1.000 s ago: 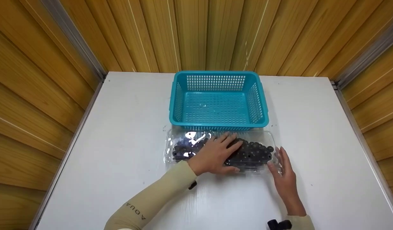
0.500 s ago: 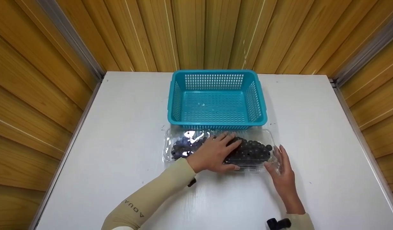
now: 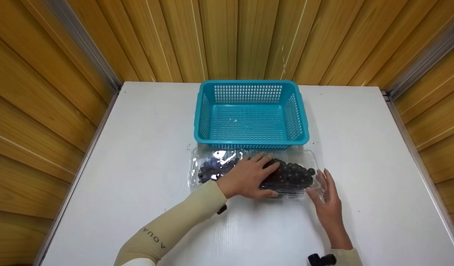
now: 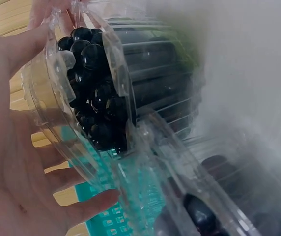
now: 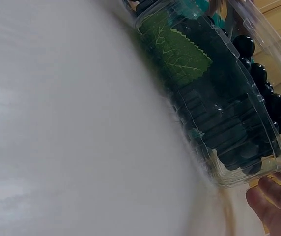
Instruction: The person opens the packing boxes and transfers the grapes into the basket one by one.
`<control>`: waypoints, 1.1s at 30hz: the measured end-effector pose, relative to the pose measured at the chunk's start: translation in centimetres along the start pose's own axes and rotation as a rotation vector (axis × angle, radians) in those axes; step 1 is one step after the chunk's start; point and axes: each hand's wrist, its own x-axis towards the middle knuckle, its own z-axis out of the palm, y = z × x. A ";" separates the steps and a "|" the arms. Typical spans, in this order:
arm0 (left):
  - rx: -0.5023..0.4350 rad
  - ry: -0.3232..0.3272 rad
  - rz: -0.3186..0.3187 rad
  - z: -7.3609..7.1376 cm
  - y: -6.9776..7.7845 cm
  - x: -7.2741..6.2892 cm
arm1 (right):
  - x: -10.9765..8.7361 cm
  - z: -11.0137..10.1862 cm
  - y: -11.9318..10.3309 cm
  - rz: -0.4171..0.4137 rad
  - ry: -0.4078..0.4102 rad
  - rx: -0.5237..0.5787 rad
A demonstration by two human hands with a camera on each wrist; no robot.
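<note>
Two clear plastic clamshell boxes of black grapes stand side by side in the head view: the left box [image 3: 208,170] and the right box [image 3: 293,175]. My left hand [image 3: 247,179] rests on top of the right box, fingers spread over its lid. In the left wrist view, black grapes [image 4: 94,88] show through the space between lid and tray. My right hand [image 3: 330,208] holds the right box's near right corner, thumb in front and fingers at the end. A green leaf [image 5: 182,56] shows through the box wall in the right wrist view.
A turquoise plastic basket [image 3: 249,142] with slotted walls stands directly behind the boxes, nothing in it. The white table [image 3: 149,147] is bounded by wood-patterned panels [image 3: 227,40] at the back and sides. Each wrist carries a small black camera mount [image 3: 321,259].
Both hands stay on the right box almost unmoved. The whole head view shifts very slightly; the boxes and basket keep their places.
</note>
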 end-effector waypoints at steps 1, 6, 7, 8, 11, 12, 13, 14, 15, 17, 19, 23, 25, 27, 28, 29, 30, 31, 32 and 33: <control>-0.002 -0.002 0.001 -0.1 0.0 0.0 | 0.0 0.0 0.0 -0.001 0.002 0.000; -0.007 -0.015 0.000 -0.2 0.2 0.0 | -0.3 0.0 0.0 0.006 0.007 0.002; -0.008 -0.018 -0.001 -0.3 0.2 0.0 | -0.3 0.0 0.0 0.008 0.006 0.002; -0.007 -0.023 -0.002 -0.3 0.3 0.0 | -0.3 0.0 0.0 0.009 0.007 0.000; -0.002 -0.037 -0.004 -0.5 0.5 -0.1 | -0.4 0.0 0.0 0.011 0.010 -0.004; 0.000 -0.040 -0.005 -0.6 0.5 -0.1 | -0.4 0.0 0.0 0.012 0.011 -0.006; 0.002 -0.043 -0.007 -0.6 0.6 -0.1 | -0.4 -0.1 0.0 0.012 0.011 -0.007; 0.003 -0.045 -0.008 -0.7 0.6 -0.1 | -0.5 -0.1 0.0 0.012 0.012 -0.009; 0.002 -0.048 -0.009 -0.7 0.6 -0.1 | -0.5 -0.1 0.0 0.012 0.012 -0.009; 0.001 -0.049 -0.010 -0.7 0.7 -0.1 | -0.5 -0.1 0.0 0.010 0.010 -0.006; 0.001 -0.048 -0.009 -0.7 0.7 0.0 | -0.6 -0.2 0.0 0.008 0.011 0.000; -0.003 -0.046 -0.006 -0.8 0.7 -0.1 | -0.6 -0.3 0.2 0.006 0.013 0.006; -0.006 -0.047 -0.004 -0.9 0.8 -0.1 | -0.7 -0.3 0.3 0.002 0.012 0.009; -0.009 -0.045 0.002 -0.9 0.7 -0.1 | -0.7 -0.3 0.4 -0.012 0.012 0.022; -0.012 -0.043 0.004 -1.0 0.7 -0.1 | -0.7 -0.3 0.5 -0.022 0.011 0.031; -0.015 -0.042 0.008 -1.0 0.7 0.0 | -0.7 -0.3 0.5 -0.033 0.009 0.039; -0.018 -0.039 0.011 -1.1 0.7 0.0 | -0.8 -0.3 0.6 -0.042 0.007 0.046; -0.023 -0.036 0.013 -1.1 0.6 0.0 | -0.8 -0.3 0.7 -0.052 0.005 0.052; -0.030 -0.037 0.014 -1.1 0.6 0.0 | -0.8 -0.3 0.7 -0.055 0.002 0.054; -0.036 -0.037 0.013 -1.1 0.5 0.0 | -0.8 -0.3 0.8 -0.056 -0.001 0.054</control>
